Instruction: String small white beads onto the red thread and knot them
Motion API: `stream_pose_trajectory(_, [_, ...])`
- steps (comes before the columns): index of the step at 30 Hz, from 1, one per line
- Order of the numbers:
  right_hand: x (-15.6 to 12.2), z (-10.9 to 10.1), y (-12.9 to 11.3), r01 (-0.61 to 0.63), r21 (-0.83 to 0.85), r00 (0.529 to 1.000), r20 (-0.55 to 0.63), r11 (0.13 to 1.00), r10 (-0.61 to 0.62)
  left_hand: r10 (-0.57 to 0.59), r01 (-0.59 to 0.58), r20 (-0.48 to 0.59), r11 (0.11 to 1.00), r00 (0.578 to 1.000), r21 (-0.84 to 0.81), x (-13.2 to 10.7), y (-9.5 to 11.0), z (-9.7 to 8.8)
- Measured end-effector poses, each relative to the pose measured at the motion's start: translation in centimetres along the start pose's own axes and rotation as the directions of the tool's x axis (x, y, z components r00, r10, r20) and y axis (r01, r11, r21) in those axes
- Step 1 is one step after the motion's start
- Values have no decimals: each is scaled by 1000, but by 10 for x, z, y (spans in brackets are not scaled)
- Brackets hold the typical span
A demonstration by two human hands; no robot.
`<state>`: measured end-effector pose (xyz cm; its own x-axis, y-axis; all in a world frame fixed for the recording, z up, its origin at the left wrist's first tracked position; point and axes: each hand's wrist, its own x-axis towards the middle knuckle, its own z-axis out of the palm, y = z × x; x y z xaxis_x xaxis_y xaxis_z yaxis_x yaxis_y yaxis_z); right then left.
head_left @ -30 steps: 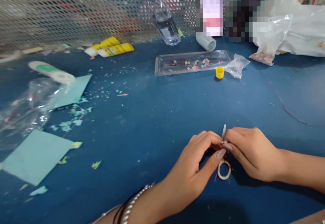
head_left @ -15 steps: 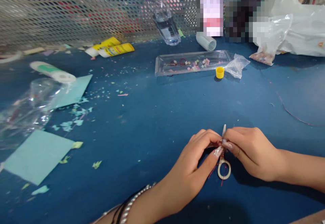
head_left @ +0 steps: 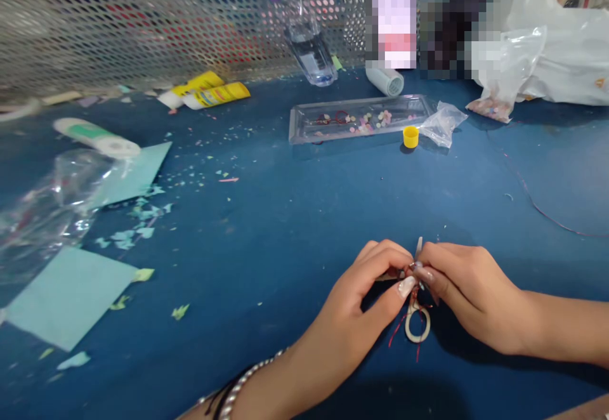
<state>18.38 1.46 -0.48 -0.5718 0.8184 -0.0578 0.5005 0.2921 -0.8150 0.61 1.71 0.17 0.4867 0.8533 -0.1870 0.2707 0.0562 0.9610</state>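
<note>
My left hand and my right hand meet fingertip to fingertip just above the blue table. Both are pinched closed on the top of a small cream ring, which hangs below the fingers with thin red thread trailing from it. A short pale sliver sticks up between the fingertips; I cannot make out what it is. Bracelets circle my left wrist.
A clear plastic tray of small coloured bits lies at the back, with a yellow cap and plastic bags beside it. Glue tubes, a bottle and a perforated metal screen stand behind. Light blue paper sheets and scraps lie left.
The two hands have stayed together on the ring and shifted slightly down. The red thread now shows more below the fingers. Nothing else has moved.
</note>
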Motion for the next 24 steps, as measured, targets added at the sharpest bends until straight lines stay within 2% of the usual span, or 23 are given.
stream_pose_trajectory(7, [-1, -1, -5, -30, 65, 1000, -5, 997, 30, 34, -34, -12, 999, 999, -15, 1, -2, -3])
stream_pose_trajectory(13, [-1, 0, -4, 25, 77, 997, -73, 997, -20, 55, -55, -38, 998, 998, 15, -3, -1, 2])
stream_pose_trajectory(19, [-3, 0, -4, 22, 138, 996, -93, 990, -9, 57, -55, -136, 998, 989, 17, -4, -4, 5])
stream_pose_trajectory(24, [-3, 1, -4, 20, 121, 997, -79, 993, -10, 54, -56, -129, 998, 990, -15, -2, -7, 1])
